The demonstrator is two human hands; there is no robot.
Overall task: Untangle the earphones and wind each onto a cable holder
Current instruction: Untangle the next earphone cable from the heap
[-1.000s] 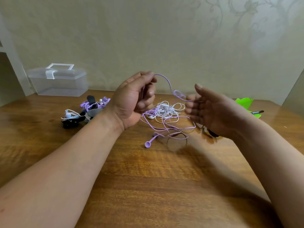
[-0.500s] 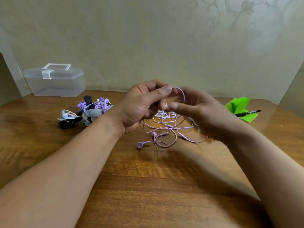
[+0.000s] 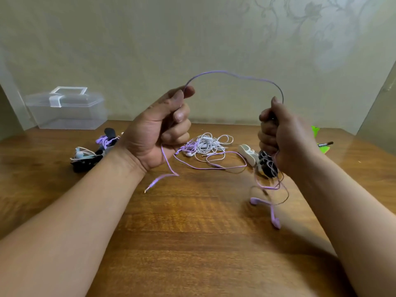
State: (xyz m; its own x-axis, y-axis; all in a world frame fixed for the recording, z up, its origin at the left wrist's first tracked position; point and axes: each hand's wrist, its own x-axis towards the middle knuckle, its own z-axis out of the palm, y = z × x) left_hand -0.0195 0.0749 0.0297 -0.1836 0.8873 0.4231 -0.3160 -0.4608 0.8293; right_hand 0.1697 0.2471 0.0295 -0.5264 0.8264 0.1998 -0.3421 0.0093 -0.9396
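Note:
A purple earphone cable (image 3: 231,74) arches in the air between my two hands. My left hand (image 3: 158,133) grips one stretch of it, and the plug end (image 3: 154,183) dangles below that fist. My right hand (image 3: 282,138) grips the other stretch; the two purple earbuds (image 3: 275,220) hang blurred beneath it, just above the table. A tangle of white and purple earphones (image 3: 205,144) lies on the table between and behind my hands. A white cable holder (image 3: 248,154) and a dark one (image 3: 267,166) lie beside my right hand.
At the left lie wound earphones on holders (image 3: 85,157), with another purple bundle (image 3: 106,139) behind. A clear plastic box (image 3: 66,110) stands at the back left against the wall. Green paper (image 3: 316,130) and a pen (image 3: 324,144) lie at the far right of the wooden table (image 3: 192,243).
My hands met in front of the tangle, then pulled apart and rose. The purple cable came free of the pile and now spans between them, its earbuds swinging under my right hand.

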